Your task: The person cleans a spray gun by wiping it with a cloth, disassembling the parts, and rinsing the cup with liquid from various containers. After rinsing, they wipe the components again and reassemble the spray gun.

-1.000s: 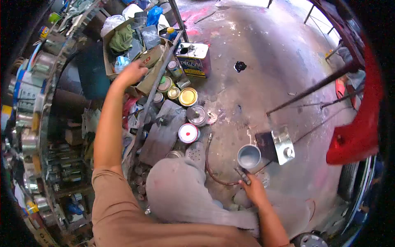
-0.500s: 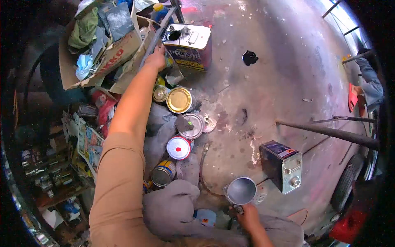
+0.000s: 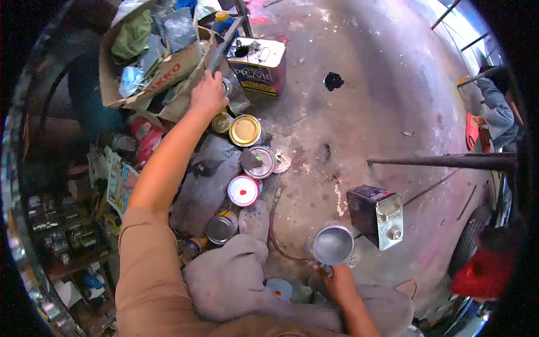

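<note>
My right hand is closed around a spray gun, low in the view. The gun's open round cup faces up and is grey inside; most of its body is hidden by my fingers. My left hand reaches forward at the upper left, fingers curled, beside a metal bar. A small greyish, shiny object shows at its right side, too indistinct to name. Just beyond stands a dark rectangular primer tin with an opening in its silver top. Below the hand are a gold-lidded can and a grey-lidded can.
A carton of rags stands upper left. A white-lidded can and a tipped can sit near my knee. Another rectangular tin stands right of the cup. A hose curves across the floor; a black spill lies farther off.
My left hand has drawn back toward me from beside the primer tin, and the shiny object now shows by it. My right hand still holds the spray gun. The view has shifted slightly.
</note>
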The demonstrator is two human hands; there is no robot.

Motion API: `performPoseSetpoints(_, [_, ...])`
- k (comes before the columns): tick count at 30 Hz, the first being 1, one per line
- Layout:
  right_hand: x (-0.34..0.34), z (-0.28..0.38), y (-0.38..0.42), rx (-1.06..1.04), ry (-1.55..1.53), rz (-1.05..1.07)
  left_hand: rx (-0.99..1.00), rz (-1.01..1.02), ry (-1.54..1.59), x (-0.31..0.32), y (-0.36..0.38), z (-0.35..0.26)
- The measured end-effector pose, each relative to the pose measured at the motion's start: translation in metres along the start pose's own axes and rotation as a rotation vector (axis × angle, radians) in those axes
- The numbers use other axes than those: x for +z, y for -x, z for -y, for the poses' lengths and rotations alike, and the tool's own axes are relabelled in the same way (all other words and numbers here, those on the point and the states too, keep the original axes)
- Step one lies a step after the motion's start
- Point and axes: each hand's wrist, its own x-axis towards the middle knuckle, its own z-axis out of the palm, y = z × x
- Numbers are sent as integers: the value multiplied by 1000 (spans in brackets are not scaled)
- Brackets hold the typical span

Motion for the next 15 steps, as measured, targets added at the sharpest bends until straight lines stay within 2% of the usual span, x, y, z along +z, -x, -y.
performPoseSetpoints(2, [-6,10,6,4,41,-47,79,-97,-16,-42,29,-6])
performPoseSetpoints(5, [-3,7,9,-98,-35,-264,282,-219,-45,-111,76,-34])
performPoseSetpoints(7, [5,-8,6,-157,-125,-344,372,-59,132,-127,102,-67])
performPoseSetpoints(8, [7,-9,6,-99,-180,-330,384,120,176,-131,116,-89])
performPoseSetpoints(12, [-4,4,15,64,-383,-254,515,437,249,-63,185,-173])
performPoseSetpoints(13, [-7,8,21,87,-424,-232,545,384,270,-22,208,-188])
performPoseSetpoints(14, [-2,7,22,58,-448,-269,515,514,213,-2,225,-208])
performPoseSetpoints(15, [6,2,17,-33,-428,-362,507,490,153,26,248,-223])
